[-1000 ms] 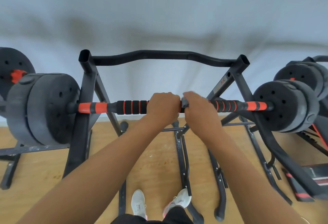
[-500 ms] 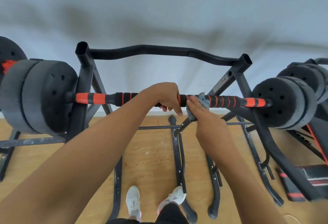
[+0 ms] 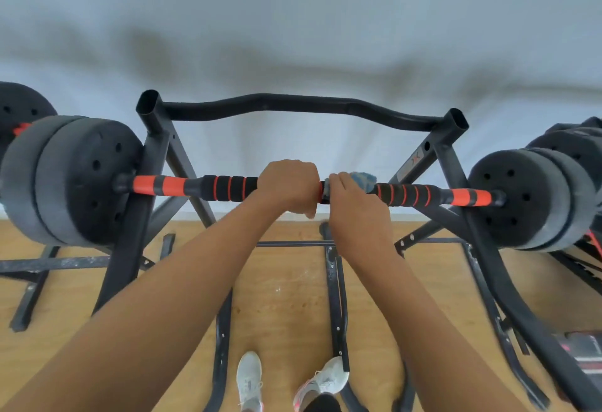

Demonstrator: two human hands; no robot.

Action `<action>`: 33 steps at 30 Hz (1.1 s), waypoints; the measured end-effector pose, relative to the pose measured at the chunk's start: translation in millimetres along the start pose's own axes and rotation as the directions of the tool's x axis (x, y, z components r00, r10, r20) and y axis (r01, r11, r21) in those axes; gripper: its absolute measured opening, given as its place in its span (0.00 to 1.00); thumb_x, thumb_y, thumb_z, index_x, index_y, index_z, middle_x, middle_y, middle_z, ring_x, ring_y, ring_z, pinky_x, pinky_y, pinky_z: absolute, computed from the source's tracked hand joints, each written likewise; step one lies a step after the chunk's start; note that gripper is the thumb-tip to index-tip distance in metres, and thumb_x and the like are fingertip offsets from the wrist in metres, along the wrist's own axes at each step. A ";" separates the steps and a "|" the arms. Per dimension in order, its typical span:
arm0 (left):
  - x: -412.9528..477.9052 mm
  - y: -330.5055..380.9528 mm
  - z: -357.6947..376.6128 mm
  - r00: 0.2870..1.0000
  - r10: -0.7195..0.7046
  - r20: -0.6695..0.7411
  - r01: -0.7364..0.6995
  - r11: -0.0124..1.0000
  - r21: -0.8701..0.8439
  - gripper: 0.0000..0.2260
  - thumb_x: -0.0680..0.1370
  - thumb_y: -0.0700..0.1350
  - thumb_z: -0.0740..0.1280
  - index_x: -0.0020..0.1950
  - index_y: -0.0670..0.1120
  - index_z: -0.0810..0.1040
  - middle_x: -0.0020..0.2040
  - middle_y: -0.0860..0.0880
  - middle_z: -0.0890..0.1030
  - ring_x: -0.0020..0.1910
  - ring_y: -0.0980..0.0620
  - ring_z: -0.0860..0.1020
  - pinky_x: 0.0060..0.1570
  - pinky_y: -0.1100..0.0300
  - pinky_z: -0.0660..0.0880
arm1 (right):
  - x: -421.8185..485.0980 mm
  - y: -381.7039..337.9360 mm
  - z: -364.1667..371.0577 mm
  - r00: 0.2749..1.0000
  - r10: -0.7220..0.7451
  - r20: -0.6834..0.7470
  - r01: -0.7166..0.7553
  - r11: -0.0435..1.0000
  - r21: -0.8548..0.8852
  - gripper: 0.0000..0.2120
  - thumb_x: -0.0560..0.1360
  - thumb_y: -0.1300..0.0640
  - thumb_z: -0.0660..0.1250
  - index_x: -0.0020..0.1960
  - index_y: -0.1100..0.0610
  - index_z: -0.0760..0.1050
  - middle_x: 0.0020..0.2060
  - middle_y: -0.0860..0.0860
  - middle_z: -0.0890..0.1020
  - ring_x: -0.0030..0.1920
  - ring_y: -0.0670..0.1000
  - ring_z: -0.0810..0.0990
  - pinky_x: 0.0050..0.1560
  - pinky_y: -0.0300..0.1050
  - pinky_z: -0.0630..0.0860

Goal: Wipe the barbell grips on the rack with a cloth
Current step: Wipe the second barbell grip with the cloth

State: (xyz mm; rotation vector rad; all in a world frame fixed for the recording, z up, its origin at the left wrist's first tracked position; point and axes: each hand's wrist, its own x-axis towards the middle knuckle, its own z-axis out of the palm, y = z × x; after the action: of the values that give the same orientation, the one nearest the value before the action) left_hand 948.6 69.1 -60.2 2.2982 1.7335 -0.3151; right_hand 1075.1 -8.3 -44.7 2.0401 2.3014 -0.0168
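Black-and-orange barbell (image 3: 202,186) lies across the rack (image 3: 143,203), dark weight plates (image 3: 78,180) at each end. Left hand (image 3: 286,185) clenched around the bar near its middle. Right hand (image 3: 355,203) just beside it, grasping a blue cloth (image 3: 363,179) pressed against the right foam grip (image 3: 407,194).

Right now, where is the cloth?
In the head view, the blue cloth lies on the barbell, right of centre, held under the right hand beside the left hand.
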 end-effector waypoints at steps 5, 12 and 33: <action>22.6 -15.3 -36.5 0.827 0.156 0.540 0.082 0.917 -0.391 0.15 0.69 0.52 0.82 0.38 0.44 0.81 0.31 0.49 0.80 0.29 0.52 0.76 0.38 0.57 0.78 | -6.1 16.9 2.6 0.994 -0.102 0.025 0.102 0.995 0.002 0.40 0.76 0.68 0.61 0.81 0.60 0.43 0.81 0.52 0.49 0.31 0.54 0.72 0.28 0.44 0.63; -0.5 -10.6 -18.0 0.995 -0.023 -0.099 0.004 0.981 -0.194 0.22 0.65 0.64 0.80 0.47 0.53 0.78 0.40 0.56 0.79 0.40 0.54 0.79 0.44 0.57 0.78 | 5.8 59.3 -20.4 0.966 -0.257 0.025 0.237 0.919 0.315 0.36 0.77 0.68 0.57 0.81 0.48 0.54 0.81 0.41 0.55 0.56 0.54 0.80 0.52 0.50 0.78; 50.1 -30.0 -42.3 0.875 0.178 0.450 0.044 0.897 -0.439 0.10 0.74 0.48 0.78 0.41 0.42 0.83 0.32 0.48 0.82 0.28 0.51 0.79 0.37 0.59 0.80 | 19.6 4.9 -8.0 0.996 -0.036 0.076 0.038 0.999 -0.024 0.39 0.79 0.66 0.59 0.82 0.59 0.40 0.82 0.50 0.44 0.34 0.54 0.75 0.32 0.46 0.69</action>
State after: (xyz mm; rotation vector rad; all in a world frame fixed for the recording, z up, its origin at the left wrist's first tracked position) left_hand 934.3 136.2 -37.9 1.7588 1.3037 -0.3953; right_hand 1077.2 12.2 -37.6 1.9495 2.2822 -0.0650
